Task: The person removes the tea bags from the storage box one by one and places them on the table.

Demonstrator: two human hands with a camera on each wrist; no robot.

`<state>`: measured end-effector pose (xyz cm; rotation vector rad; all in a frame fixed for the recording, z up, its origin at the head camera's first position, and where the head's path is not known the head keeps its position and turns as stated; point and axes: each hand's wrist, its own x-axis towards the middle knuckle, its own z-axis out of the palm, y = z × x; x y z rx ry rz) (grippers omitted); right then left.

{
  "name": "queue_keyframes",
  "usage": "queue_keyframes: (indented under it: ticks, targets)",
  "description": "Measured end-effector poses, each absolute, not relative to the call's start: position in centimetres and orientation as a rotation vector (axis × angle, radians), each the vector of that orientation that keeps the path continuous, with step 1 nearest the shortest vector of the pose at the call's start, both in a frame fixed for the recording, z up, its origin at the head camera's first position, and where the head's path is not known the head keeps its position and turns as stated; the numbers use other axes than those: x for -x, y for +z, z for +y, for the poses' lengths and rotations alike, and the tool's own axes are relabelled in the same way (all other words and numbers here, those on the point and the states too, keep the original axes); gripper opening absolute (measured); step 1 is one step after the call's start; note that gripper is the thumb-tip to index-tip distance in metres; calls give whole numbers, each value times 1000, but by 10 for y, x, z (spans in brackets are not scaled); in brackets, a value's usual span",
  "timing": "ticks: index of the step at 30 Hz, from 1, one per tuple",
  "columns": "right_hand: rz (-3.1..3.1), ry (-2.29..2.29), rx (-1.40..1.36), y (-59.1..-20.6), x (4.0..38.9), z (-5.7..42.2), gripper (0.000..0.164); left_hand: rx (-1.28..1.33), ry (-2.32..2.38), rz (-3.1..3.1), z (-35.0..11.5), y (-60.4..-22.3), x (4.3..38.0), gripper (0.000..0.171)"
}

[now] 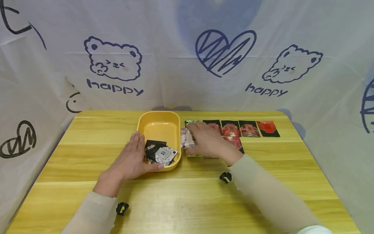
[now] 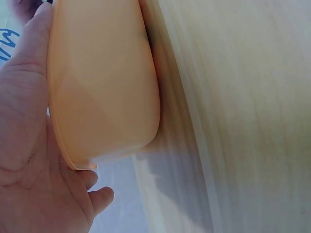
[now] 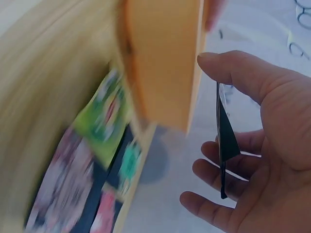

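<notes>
My left hand [image 1: 130, 159] rests at the near-left corner of a yellow plastic bin [image 1: 175, 123]. Its fingers lie straight along the left rim, and the thumb reaches over the front rim. In the left wrist view, the palm [image 2: 29, 141] is against the bin's edge. Inside the bin's near end lie several loose, flat printed packets [image 1: 165, 155], black and whitish. Just right of the bin, my right hand [image 1: 208, 139] holds a pale pink printed packet [image 1: 187, 139] between thumb and fingers. That packet appears edge-on, with a dark back [image 3: 228, 133], in the right wrist view.
Packets lie in rows right of the bin: red-and-black ones [image 1: 249, 128], a red one [image 1: 267, 127] at the far right end, and a green one [image 3: 104, 121] close beside the bin. My right hand covers part of these rows. A printed cloth [image 1: 169, 71] hangs behind the wooden table [image 1: 181, 201].
</notes>
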<state>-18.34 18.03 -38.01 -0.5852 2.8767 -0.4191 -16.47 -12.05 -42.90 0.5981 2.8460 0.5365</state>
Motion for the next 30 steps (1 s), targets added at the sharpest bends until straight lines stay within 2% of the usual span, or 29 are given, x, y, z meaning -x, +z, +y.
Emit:
queue_keyframes:
  ticks: [8, 12, 15, 25, 30]
  targets:
    - [2885, -337, 586, -390, 182, 227, 89, -579, 562, 2832, -123, -431, 165, 143]
    - [2857, -353, 577, -390, 180, 248, 97, -579, 562, 2835, -124, -432, 165, 143]
    - [2841, -346, 538, -391, 178, 268, 102, -578, 561, 2835, -123, -433, 165, 144]
    - [2830, -222, 341, -393, 177, 351, 96, -558, 568, 2812, -121, -433, 165, 145]
    - [2801, -133, 310, -393, 175, 379, 102, -569, 570, 2814, -120, -433, 165, 145]
